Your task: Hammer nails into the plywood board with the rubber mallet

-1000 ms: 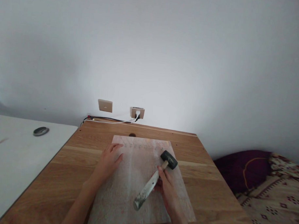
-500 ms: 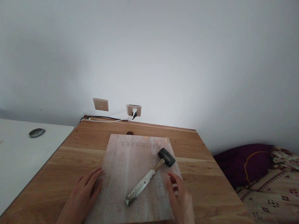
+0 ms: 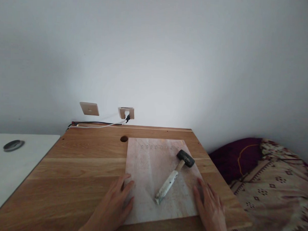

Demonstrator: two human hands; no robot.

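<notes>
A pale, worn board (image 3: 144, 182) lies flat on the wooden table (image 3: 76, 180). Across its right half rests a mallet (image 3: 170, 180) with a black head at the upper right and a white-smeared handle slanting down to the left. A row of small marks or nails, too small to tell, runs along the board's far edge. My left hand (image 3: 115, 201) is at the board's left edge, fingers apart and the tips over it. At the right edge is my right hand (image 3: 210, 206), its fingers spread and holding nothing.
Behind the table stands a white wall with a socket (image 3: 126, 113), a plug and cables (image 3: 100, 126), and a blank plate (image 3: 89, 109). A round hole (image 3: 124, 138) pierces the tabletop. To the left is a white surface (image 3: 28, 168); patterned bedding (image 3: 272, 190) lies to the right.
The board, with the mallet on it, has shifted right across the table, uncovering more of the round hole. Both hands moved right with it, and my right hand's fingers have spread.
</notes>
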